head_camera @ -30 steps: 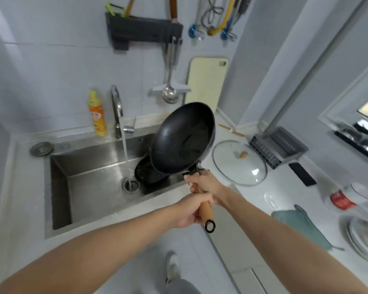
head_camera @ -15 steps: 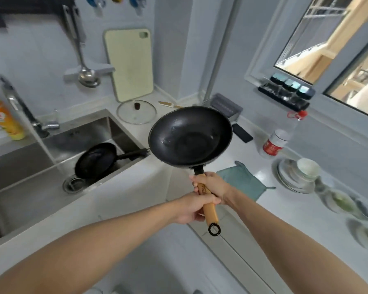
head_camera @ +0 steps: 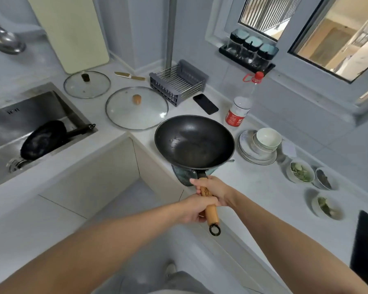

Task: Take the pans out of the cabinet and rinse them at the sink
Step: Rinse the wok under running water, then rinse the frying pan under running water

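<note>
The wok (head_camera: pixel 194 142) has swung from over the sink (head_camera: pixel 19 115) to above the counter corner. Both hands — right hand (head_camera: pixel 214 190), left hand (head_camera: pixel 194 209) — are wrapped tight round its wooden handle, whose mark is unreadable. A small pan (head_camera: pixel 43 140) lies in the sink; bowls (head_camera: pixel 302 173) to the right hold greens.

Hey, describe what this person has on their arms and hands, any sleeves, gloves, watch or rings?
Nothing is worn that shows. Both forearms are bare from the bottom edge of the picture to the wrists: no sleeves or cuffs in view. The left hand and right hand have no gloves, and no watch, bracelet or ring can be seen on them.
</note>
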Tool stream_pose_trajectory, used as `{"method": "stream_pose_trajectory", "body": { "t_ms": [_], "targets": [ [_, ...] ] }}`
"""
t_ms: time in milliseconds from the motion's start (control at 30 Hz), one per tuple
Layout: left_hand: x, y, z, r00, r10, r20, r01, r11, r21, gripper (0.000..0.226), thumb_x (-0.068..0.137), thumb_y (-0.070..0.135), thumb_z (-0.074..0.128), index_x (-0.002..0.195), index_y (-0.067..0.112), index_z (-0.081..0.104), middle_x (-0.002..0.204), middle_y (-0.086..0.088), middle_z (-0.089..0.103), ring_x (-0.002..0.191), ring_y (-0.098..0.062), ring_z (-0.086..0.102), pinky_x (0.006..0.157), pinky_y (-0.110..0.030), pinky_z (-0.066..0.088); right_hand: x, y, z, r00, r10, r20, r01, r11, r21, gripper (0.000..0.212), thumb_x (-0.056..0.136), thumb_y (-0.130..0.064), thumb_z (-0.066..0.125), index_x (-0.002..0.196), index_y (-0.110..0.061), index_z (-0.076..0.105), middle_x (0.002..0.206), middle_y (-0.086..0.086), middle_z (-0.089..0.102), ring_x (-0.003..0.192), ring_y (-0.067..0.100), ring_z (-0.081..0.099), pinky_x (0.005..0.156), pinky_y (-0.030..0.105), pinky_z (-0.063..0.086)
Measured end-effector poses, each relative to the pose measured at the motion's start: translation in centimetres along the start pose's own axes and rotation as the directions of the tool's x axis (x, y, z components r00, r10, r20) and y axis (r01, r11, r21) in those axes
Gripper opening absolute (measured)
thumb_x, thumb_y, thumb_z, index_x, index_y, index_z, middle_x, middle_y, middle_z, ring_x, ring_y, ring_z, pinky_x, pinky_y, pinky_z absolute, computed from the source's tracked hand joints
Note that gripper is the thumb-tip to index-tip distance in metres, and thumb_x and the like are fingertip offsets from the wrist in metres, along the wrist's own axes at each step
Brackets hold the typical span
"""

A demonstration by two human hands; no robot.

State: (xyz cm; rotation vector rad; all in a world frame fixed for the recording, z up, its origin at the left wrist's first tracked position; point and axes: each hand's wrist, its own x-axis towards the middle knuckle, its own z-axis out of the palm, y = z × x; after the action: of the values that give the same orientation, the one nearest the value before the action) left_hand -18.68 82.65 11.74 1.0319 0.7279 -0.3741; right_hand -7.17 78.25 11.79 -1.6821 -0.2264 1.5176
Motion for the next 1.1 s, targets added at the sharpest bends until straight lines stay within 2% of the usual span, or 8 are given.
{"method": "stream_pose_trajectory", "body": {
  "t_ms": [200, 333, 433, 567, 767, 833, 933, 1100],
  "targets": [
    [1.6, -0.8, 2.8, 0.999, -0.042, -0.013, 0.043, 0.997, 0.064, 0.018, 0.082, 0.025, 0.064, 0.094, 0.02, 0.053, 0.066, 0.003, 0.048, 0.067, -0.013, 0.052, 0.062, -0.025, 0.043, 0.3, 1.9, -3.1, 1.0, 0.019, -0.019, -0.019, 1.0, -0.011, 0.035, 0.083, -0.027, 0.08, 0.087, -0.009, 0.051, 0.063, 0.004, 0.06, 0.053, 0.013, 0.059, 0.059, 0.028, 0.053],
    [2.6, -0.4, 4.2, 0.997, -0.054, -0.051, 0.061, 0.987, 0.145, 0.021, 0.086, 0.036, 0.066, 0.092, 0.022, 0.052, 0.061, 0.007, 0.055, 0.056, -0.009, 0.056, 0.055, -0.021, 0.047, 0.5, 1.9, -4.7, 0.998, 0.038, -0.056, -0.045, 0.991, -0.124, 0.03, 0.084, -0.032, 0.078, 0.083, -0.008, 0.06, 0.064, 0.001, 0.064, 0.055, 0.011, 0.062, 0.058, 0.025, 0.053],
    [3.1, -0.3, 4.7, 0.996, -0.092, -0.006, 0.092, 0.983, 0.16, 0.028, 0.088, 0.043, 0.069, 0.103, 0.023, 0.056, 0.083, 0.001, 0.069, 0.073, -0.015, 0.068, 0.061, -0.021, 0.055, 0.8, 2.1, -5.8, 0.98, 0.038, -0.197, -0.1, 0.943, -0.318, 0.022, 0.086, -0.027, 0.073, 0.079, -0.008, 0.062, 0.063, 0.002, 0.064, 0.057, 0.015, 0.062, 0.059, 0.028, 0.051],
    [3.9, -0.3, 4.6, 0.985, -0.155, 0.073, 0.148, 0.984, 0.098, 0.027, 0.097, 0.014, 0.055, 0.124, 0.009, 0.056, 0.117, -0.012, 0.069, 0.094, -0.025, 0.071, 0.072, -0.027, 0.06, 1.0, 3.7, -5.8, 0.954, 0.019, -0.301, -0.105, 0.956, -0.273, 0.018, 0.085, -0.004, 0.064, 0.072, -0.009, 0.054, 0.054, 0.004, 0.055, 0.045, 0.016, 0.052, 0.053, 0.028, 0.047],
    [4.7, -0.2, 5.0, 0.984, -0.16, 0.084, 0.158, 0.987, 0.033, 0.021, 0.096, 0.0, 0.043, 0.105, 0.008, 0.061, 0.109, -0.009, 0.069, 0.106, -0.033, 0.066, 0.092, -0.037, 0.056, 0.9, 5.0, -5.7, 0.872, -0.169, -0.46, -0.052, 0.901, -0.43, 0.016, 0.08, -0.015, 0.071, 0.087, -0.014, 0.056, 0.075, -0.001, 0.061, 0.074, 0.023, 0.061, 0.064, 0.029, 0.047],
    [4.4, 0.3, 4.2, 0.986, -0.158, 0.057, 0.154, 0.986, 0.07, 0.03, 0.098, 0.004, 0.046, 0.126, 0.004, 0.056, 0.126, -0.012, 0.061, 0.116, -0.032, 0.062, 0.097, -0.038, 0.054, 0.0, 4.4, -5.5, 0.776, -0.3, -0.555, -0.022, 0.866, -0.499, 0.03, 0.082, -0.03, 0.074, 0.102, -0.019, 0.054, 0.089, -0.003, 0.059, 0.084, 0.021, 0.063, 0.069, 0.03, 0.046],
    [3.2, 1.6, 1.5, 0.987, -0.158, -0.016, 0.159, 0.984, 0.077, 0.043, 0.1, 0.015, 0.052, 0.141, 0.006, 0.045, 0.136, -0.012, 0.055, 0.122, -0.03, 0.059, 0.092, -0.036, 0.054, -1.1, 1.7, -4.8, 0.574, -0.577, -0.58, 0.117, 0.76, -0.64, 0.023, 0.087, -0.038, 0.069, 0.097, -0.024, 0.054, 0.083, -0.008, 0.06, 0.075, 0.012, 0.06, 0.063, 0.028, 0.045],
    [-1.0, 5.0, -6.0, 0.996, -0.021, -0.087, 0.022, 1.0, 0.013, 0.021, 0.1, 0.018, 0.054, 0.119, 0.013, 0.058, 0.125, -0.013, 0.065, 0.104, -0.023, 0.065, 0.089, -0.033, 0.054, 1.3, -6.8, 2.3, 0.675, -0.665, -0.32, 0.313, 0.651, -0.691, 0.015, 0.09, -0.035, 0.066, 0.081, -0.028, 0.055, 0.07, -0.008, 0.063, 0.065, 0.004, 0.059, 0.06, 0.016, 0.043]
  ]
}}
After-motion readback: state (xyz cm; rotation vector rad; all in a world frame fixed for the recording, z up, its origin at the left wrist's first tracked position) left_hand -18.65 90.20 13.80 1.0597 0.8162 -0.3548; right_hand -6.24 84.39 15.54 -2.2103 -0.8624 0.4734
